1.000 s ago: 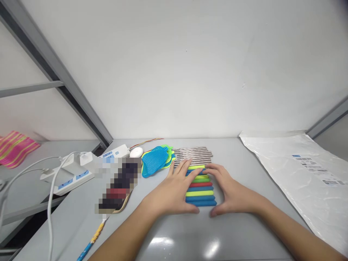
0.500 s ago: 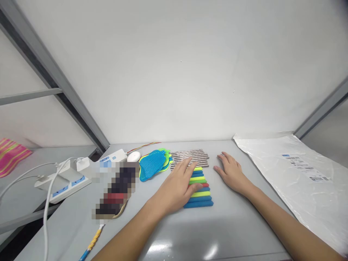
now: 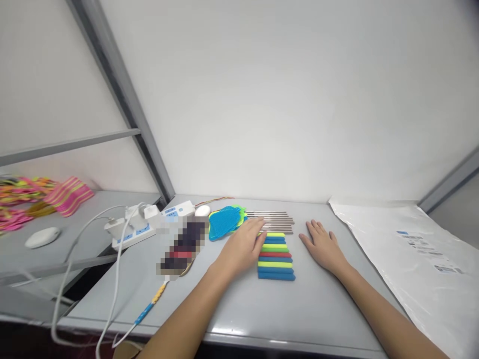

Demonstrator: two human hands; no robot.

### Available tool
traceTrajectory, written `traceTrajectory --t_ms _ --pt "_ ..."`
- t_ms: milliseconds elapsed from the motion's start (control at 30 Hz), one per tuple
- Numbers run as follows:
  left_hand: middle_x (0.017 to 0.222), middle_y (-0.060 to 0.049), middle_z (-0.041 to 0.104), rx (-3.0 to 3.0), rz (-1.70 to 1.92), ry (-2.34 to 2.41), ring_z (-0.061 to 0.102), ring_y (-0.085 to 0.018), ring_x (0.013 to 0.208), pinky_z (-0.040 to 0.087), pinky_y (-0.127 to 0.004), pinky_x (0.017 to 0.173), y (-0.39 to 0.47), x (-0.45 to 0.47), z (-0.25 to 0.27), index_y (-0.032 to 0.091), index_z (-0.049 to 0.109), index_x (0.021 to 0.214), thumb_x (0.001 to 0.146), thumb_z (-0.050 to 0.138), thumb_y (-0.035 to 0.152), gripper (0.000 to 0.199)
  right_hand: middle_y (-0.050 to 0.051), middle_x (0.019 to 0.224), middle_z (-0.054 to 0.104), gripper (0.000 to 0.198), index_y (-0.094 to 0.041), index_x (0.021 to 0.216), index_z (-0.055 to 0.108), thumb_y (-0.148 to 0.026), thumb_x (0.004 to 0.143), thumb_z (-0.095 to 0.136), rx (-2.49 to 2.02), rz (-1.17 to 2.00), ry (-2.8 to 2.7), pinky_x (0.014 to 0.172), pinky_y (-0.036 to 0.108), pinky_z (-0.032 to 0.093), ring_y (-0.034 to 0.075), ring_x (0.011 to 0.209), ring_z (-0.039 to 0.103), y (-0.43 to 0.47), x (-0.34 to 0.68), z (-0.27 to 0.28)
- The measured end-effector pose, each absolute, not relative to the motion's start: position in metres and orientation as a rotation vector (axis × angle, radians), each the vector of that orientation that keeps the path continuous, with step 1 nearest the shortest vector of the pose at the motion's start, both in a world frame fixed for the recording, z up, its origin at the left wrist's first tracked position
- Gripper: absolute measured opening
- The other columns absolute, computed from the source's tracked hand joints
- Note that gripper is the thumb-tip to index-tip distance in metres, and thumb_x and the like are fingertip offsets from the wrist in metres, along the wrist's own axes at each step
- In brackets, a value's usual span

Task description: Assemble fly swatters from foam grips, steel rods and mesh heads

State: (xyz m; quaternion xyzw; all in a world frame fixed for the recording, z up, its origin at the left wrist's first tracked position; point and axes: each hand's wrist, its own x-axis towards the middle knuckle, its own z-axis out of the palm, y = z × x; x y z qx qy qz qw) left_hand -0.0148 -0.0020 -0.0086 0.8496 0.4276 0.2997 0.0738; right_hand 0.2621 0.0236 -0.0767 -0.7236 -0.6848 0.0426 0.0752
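A row of coloured plastic tubes (image 3: 276,265), in blue, yellow, green and red, lies side by side on the grey table. Over the left end of this row is my left hand (image 3: 243,248), fingers stretched forward and thumb apart. Its fingertips reach the near side of several thin metal rods (image 3: 277,220) lying behind the tubes; whether they touch is unclear. Left of the rods rest mesh fly swatter heads (image 3: 224,223), a blue one on top of green and yellow ones. To the right of the tubes my right hand (image 3: 325,248) lies palm down, fingers spread, holding nothing.
A white plastic mailer (image 3: 415,249) covers the table's right side. At left are a power strip (image 3: 136,237) with plugs and white cables, a pixelated phone-like object (image 3: 183,249) and a white round case (image 3: 202,211). A pink striped cloth (image 3: 71,196) lies on the neighbouring table.
My left hand has drawn back leftward, uncovering more of the coloured tubes. My right hand stays spread on the table. The view has turned left, bringing in more of the neighbouring table.
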Motion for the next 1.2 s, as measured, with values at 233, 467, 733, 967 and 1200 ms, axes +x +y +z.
traceTrajectory --t_ms 233,467,733,967,1200 --pt "0.154 -0.008 0.028 2.468 0.765 1.546 0.026 -0.021 0.141 0.029 -0.04 0.114 -0.056 -0.047 -0.041 0.016 0.033 0.145 0.097 0.034 0.032 0.05 0.011 0.156 0.02 0.067 -0.013 0.148 0.025 -0.053 0.095 0.017 -2.153 0.129 -2.085 0.112 0.053 0.016 0.026 0.144 0.013 0.019 0.262 -0.077" --pt "0.154 -0.01 0.028 2.436 0.423 1.695 0.021 -0.025 0.143 0.022 -0.043 0.116 -0.063 -0.055 -0.048 0.013 0.034 0.145 0.096 0.031 0.045 0.058 0.004 0.157 0.015 0.067 -0.02 0.15 0.022 -0.056 0.094 0.018 -2.131 0.167 -2.133 0.113 0.052 0.017 0.024 0.144 0.011 -0.031 0.259 -0.076" --pt "0.157 -0.01 0.012 2.526 0.271 1.657 0.008 -0.026 0.145 0.012 -0.047 0.116 -0.063 -0.054 -0.048 0.019 0.022 0.15 0.094 0.025 0.058 0.068 0.005 0.158 0.01 0.075 -0.024 0.151 0.02 -0.068 0.09 0.018 -2.047 0.123 -2.179 0.115 0.05 0.013 0.025 0.145 0.006 -0.088 0.247 -0.073" --pt "0.157 -0.01 0.005 2.539 0.205 1.71 0.002 -0.031 0.145 0.008 -0.057 0.113 -0.068 -0.031 -0.053 0.022 0.016 0.151 0.088 0.024 0.069 0.079 0.011 0.158 0.0 0.092 -0.02 0.152 0.01 -0.079 0.082 0.023 -1.98 0.206 -2.239 0.114 0.051 0.004 0.029 0.144 -0.008 -0.091 0.226 -0.064" --pt "0.157 -0.015 0.004 2.509 0.19 1.792 0.0 -0.035 0.144 0.006 -0.064 0.11 -0.064 -0.011 -0.055 0.016 0.016 0.151 0.086 0.022 0.072 0.087 0.008 0.157 -0.007 0.102 -0.015 0.152 0.005 -0.082 0.078 0.025 -1.943 0.252 -2.273 0.112 0.059 -0.002 0.033 0.142 -0.014 -0.08 0.2 -0.061"
